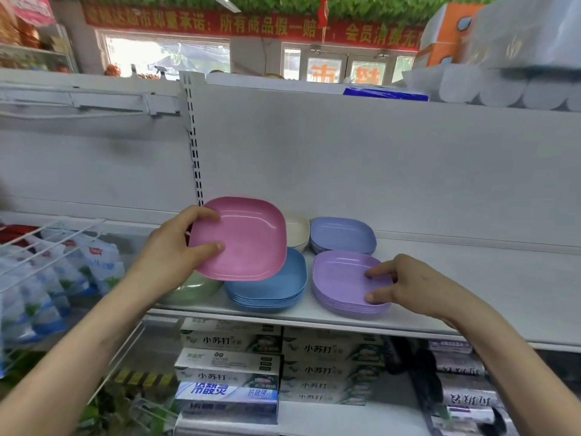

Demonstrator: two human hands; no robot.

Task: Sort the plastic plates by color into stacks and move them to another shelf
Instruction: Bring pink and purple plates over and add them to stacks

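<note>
The left hand [171, 247] grips a pink plate [248, 240] by its left rim, tilted above the blue stack [276, 291] and green stack [195, 287] on the shelf [471, 294]. The right hand [405, 284] pinches the right rim of the purple stack [339, 278]. Behind sit 2 more: a cream stack [297, 229] and a periwinkle stack [342, 234].

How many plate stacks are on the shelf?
5: green stack front left, partly hidden; blue stack beside it; purple stack front right; cream stack and periwinkle stack behind. Pink plate may hide more.
</note>
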